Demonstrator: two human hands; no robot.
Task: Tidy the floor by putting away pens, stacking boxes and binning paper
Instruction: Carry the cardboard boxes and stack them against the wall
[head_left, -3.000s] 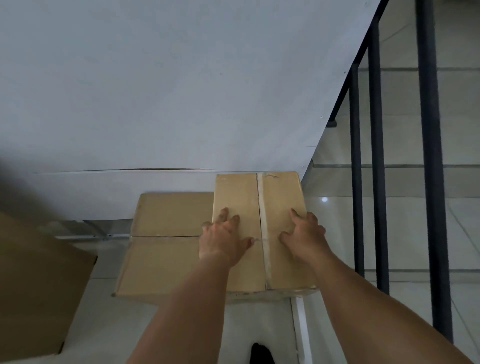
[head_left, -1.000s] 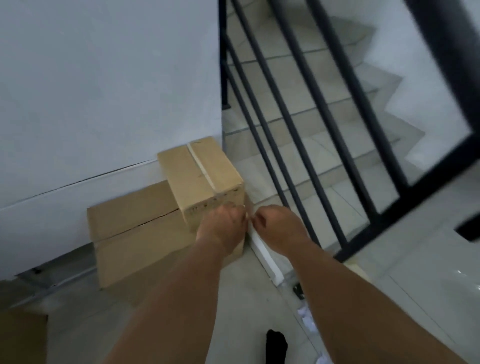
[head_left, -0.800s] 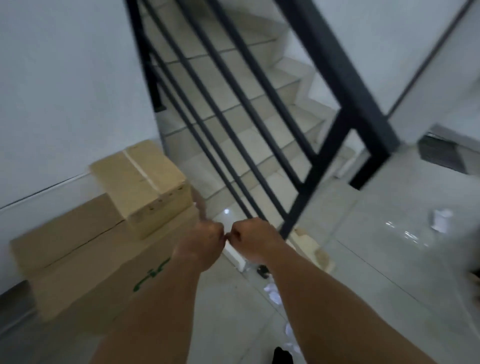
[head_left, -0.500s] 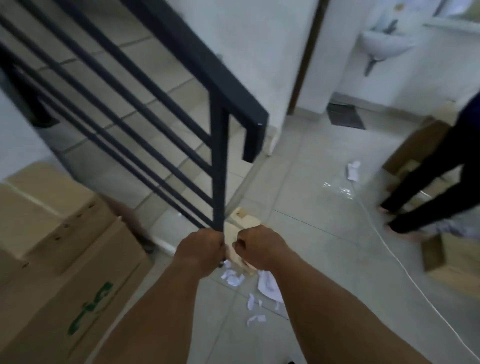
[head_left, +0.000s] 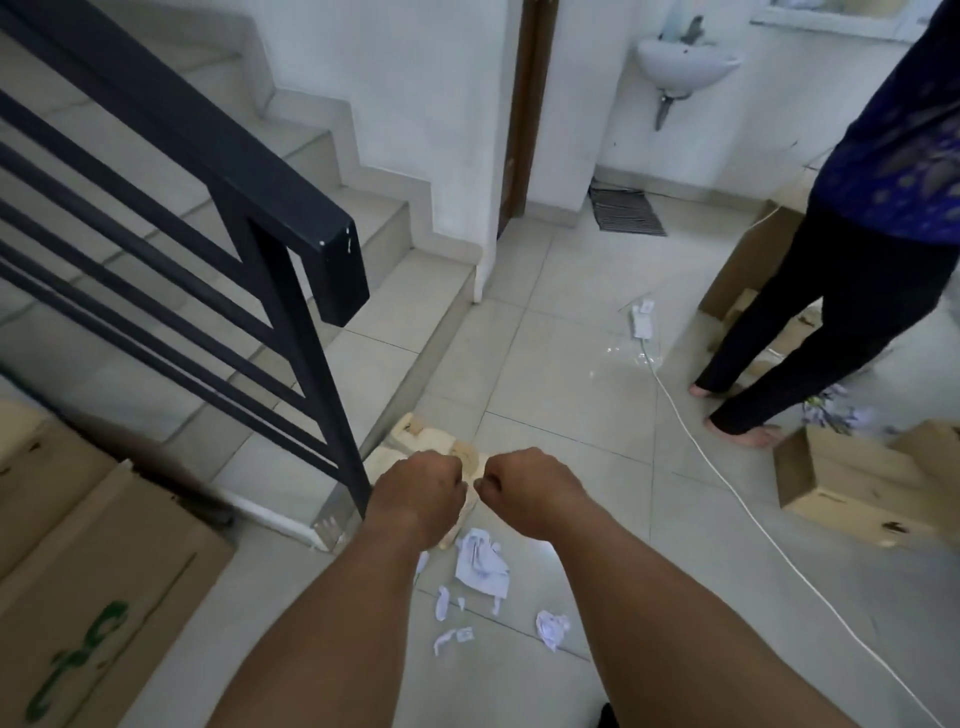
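Paper scraps (head_left: 480, 564) are strewn on the floor at 6 o'clock, beneath the left hand (head_left: 421, 486) and right hand (head_left: 524, 486), both curled into fists with nothing seen held. A cardboard box (head_left: 104, 597) at 8 o'clock is cropped; the contents of the open box (head_left: 841, 486) at 3 o'clock are hidden.

Left hand (head_left: 421, 486) and right hand (head_left: 524, 480), curled, hover above paper scraps (head_left: 480, 564) (torn, white).
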